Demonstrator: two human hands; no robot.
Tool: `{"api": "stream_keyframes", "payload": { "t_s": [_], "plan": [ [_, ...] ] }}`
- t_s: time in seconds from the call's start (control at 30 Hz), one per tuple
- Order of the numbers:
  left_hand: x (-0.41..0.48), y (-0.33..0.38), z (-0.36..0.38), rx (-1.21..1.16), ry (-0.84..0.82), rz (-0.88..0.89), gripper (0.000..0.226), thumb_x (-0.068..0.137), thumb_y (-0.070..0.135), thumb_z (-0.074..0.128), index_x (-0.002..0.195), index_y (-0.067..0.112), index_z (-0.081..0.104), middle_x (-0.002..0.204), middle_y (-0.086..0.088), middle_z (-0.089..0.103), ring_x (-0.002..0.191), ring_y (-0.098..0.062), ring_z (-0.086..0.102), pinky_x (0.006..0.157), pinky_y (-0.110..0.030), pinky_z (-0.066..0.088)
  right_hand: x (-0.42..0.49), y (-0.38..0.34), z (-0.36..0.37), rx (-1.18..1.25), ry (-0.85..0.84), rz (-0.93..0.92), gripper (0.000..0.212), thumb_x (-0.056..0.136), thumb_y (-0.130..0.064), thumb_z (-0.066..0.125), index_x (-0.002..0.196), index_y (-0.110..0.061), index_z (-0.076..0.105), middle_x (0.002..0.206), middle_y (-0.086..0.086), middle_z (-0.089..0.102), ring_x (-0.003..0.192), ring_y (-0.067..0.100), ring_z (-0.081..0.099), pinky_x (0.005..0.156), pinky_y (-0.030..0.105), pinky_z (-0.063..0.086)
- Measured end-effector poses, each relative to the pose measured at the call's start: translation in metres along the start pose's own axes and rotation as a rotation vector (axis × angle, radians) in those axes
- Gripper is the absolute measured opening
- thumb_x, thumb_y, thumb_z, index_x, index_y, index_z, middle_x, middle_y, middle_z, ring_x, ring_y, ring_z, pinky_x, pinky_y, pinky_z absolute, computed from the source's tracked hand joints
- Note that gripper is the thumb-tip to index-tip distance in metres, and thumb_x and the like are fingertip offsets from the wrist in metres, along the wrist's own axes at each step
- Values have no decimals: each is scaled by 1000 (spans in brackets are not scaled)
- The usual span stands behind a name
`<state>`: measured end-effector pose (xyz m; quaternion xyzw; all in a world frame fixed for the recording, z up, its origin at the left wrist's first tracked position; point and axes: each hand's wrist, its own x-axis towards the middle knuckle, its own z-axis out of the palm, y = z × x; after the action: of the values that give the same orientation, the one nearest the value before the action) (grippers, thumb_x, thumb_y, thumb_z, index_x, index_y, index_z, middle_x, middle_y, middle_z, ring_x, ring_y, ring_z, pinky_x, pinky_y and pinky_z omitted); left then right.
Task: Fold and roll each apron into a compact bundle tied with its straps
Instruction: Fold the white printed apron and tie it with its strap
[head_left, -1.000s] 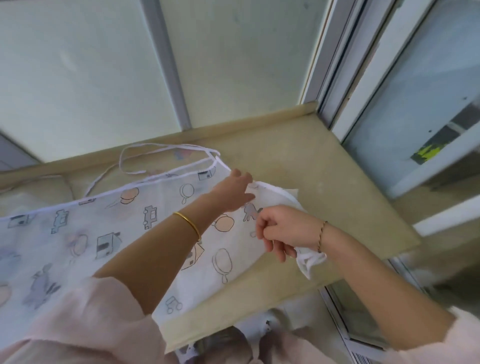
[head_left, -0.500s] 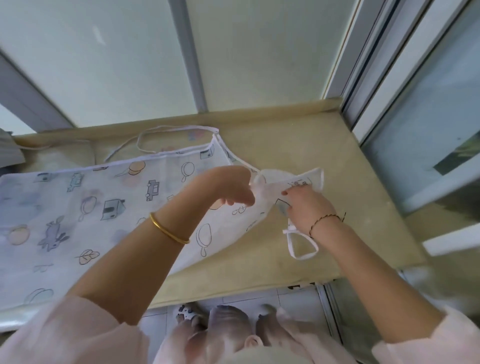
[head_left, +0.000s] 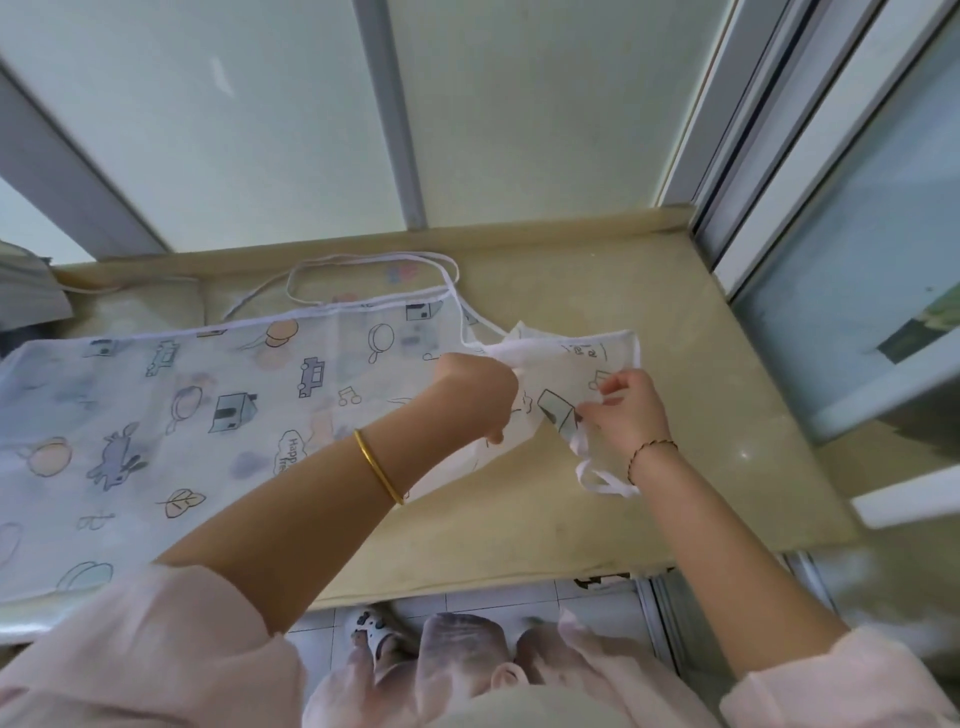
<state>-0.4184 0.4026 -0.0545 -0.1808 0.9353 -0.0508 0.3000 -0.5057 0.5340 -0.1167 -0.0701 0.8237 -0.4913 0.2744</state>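
Apron (head_left: 208, 415): flat on the table (head_left: 727, 441); bib end raised
Grip: left hand (head_left: 475, 395) clutches bib edge; right hand (head_left: 631, 410) pinches its corner
Progress: first fold seemingly beginning; rolling, tying remain

One apron (head_left: 156, 415), white and printed with small cartoon drawings, is counted, spread over the left and middle of one beige counter (head_left: 701, 395). Two white strap loops are seen: one long loop (head_left: 379, 254) laid along the counter's far edge, and one short loop (head_left: 605, 489) hung above the counter's near right part. Two hands are counted above the counter, a left hand (head_left: 475, 395) and a right hand (head_left: 631, 410), each gripping the apron's cloth. Two bracelets are worn: one gold bangle (head_left: 376, 470) and one thin beaded bracelet (head_left: 652, 446). One patterned slipper (head_left: 371, 631) is seen on the floor below the counter's near edge.
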Motion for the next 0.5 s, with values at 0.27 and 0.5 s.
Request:
{"api": "stream_keyframes", "payload": {
  "t_s": [0.27, 0.5],
  "plan": [
    [7, -28, -8, -6, -266, 126, 32, 84, 26, 70, 63, 15, 48, 56, 5, 56, 58, -14, 56, 67, -26, 47, 47, -47, -54, 129, 125, -17, 23, 91, 7, 39, 101, -13, 39, 100, 14, 53, 65, 24, 64, 45, 32, 54],
    [21, -24, -8, -195, -453, 142, 41, 82, 42, 70, 93, 3, 63, 75, 0, 65, 69, -12, 63, 68, -25, 53, 59, -57, -67, -400, 191, -261, 8, 83, -13, 46, 90, -12, 45, 75, 2, 47, 70, 24, 52, 57, 29, 41]
  ]
}}
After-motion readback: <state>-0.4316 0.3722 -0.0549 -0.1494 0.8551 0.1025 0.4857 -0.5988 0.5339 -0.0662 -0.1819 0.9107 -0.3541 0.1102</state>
